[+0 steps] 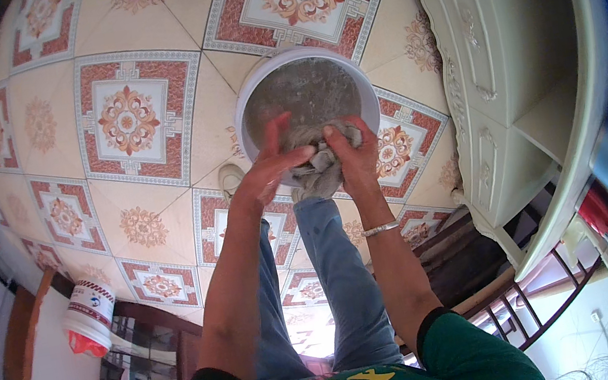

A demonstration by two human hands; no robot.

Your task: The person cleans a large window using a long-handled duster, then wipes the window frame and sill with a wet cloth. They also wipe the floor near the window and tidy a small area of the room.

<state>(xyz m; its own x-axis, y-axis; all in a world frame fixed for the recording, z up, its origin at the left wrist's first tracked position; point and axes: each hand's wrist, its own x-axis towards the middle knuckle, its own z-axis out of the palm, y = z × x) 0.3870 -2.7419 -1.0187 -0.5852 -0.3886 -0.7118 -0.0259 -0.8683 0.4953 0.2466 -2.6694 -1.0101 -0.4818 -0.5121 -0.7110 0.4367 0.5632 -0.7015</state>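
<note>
A bunched, wet-looking grey cloth [323, 168] is between my two hands, over the near side of a round white bucket [368, 90]. Murky grey water [302, 86] fills the view inside the rim. My right hand [356, 149] grips the cloth from the right, its thumb pressed on top. From the left, my left hand [270, 166] has its thumb across the cloth and its index finger stretched forward, slightly blurred. Parts of the fingers are hidden by the cloth. A bracelet [380, 229] circles my right wrist.
The bucket stands on patterned floor tiles [128, 121], close in front of my legs [334, 257]. A shoe [231, 179] shows left of it. To the right is a cream carved cabinet [488, 149]. A printed white tub [87, 311] and a dark glass-fronted cabinet [142, 353] are at lower left.
</note>
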